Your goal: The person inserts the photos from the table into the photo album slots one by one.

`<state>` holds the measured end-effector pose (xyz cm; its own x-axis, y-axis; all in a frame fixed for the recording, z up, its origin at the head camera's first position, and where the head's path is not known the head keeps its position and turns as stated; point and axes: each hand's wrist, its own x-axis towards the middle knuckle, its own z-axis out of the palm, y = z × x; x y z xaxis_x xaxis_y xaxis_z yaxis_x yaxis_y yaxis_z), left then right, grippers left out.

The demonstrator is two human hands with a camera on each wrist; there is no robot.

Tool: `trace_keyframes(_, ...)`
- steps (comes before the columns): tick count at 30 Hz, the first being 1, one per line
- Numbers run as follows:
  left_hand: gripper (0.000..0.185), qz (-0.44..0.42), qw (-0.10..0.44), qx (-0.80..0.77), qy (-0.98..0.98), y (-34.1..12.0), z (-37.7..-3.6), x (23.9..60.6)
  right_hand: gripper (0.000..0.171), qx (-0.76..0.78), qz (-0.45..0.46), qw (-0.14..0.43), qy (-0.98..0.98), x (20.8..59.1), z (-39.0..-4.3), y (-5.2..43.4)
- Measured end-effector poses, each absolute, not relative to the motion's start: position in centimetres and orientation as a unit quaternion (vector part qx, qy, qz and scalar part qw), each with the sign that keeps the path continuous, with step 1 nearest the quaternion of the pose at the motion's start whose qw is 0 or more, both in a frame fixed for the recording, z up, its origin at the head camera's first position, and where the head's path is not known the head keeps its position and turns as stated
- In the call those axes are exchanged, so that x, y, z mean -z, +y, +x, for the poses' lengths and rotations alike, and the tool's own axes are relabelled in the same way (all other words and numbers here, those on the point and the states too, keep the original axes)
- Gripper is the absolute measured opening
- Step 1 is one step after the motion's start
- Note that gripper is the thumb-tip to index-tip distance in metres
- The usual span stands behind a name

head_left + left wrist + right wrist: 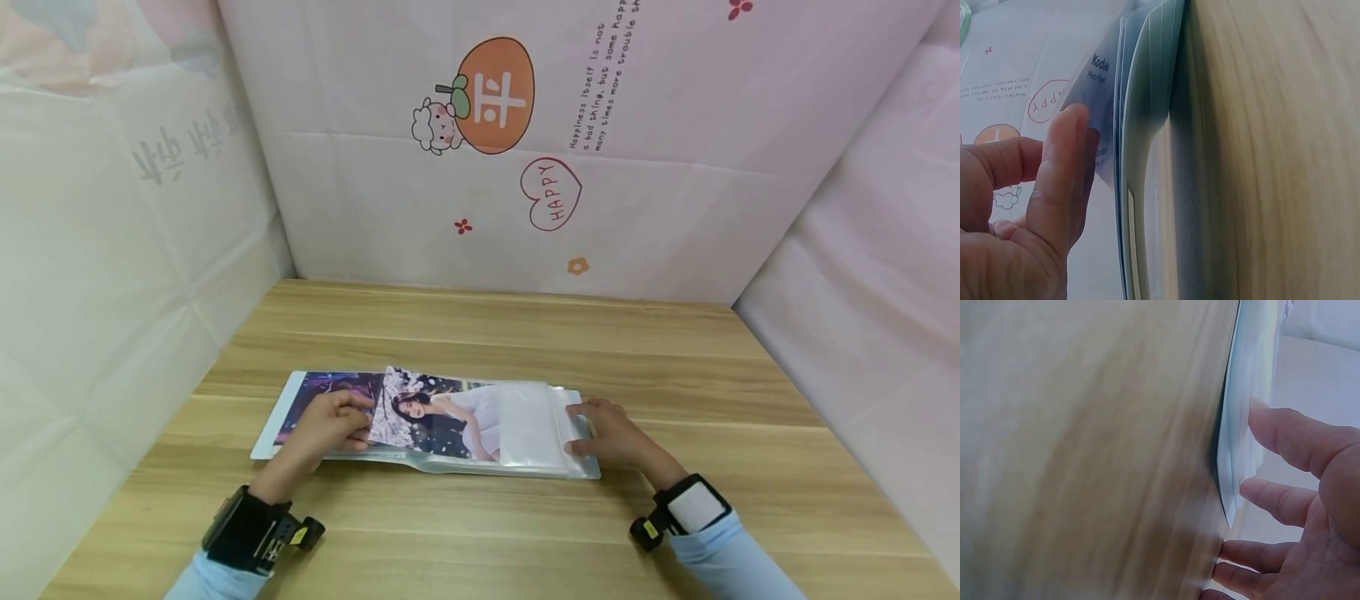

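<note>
An album [420,421] lies open on the bench [480,333]. The left hand [326,425] pinches a photo [438,412] over the album's middle; the right hand [611,433], fingers spread, presses the album's right sleeve edge.

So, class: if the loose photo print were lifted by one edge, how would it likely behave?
The photo print would probably flex, not stay flat: in the left wrist view it looks sheet-thin against the left hand. It likely weighs little, since fingertips alone hold it. Its glossy face may slide easily over the photo album sleeves.
</note>
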<state>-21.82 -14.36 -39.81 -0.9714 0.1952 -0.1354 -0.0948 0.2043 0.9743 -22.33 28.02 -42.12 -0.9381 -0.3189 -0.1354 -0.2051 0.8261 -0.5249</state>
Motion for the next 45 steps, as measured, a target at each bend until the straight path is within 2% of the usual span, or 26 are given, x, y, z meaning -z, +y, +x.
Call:
trace_keyframes(32,0.031,0.036,0.163,-0.615,0.77,-11.8,-21.9,40.5,0.061,0.263,-0.144,0.107,0.948,42.2,-22.2,28.0)
trace_keyframes(45,0.029,0.042,0.161,-0.602,0.781,-10.9,-22.1,40.8,0.059,0.261,-0.148,0.1,0.949,42.1,-22.1,28.1)
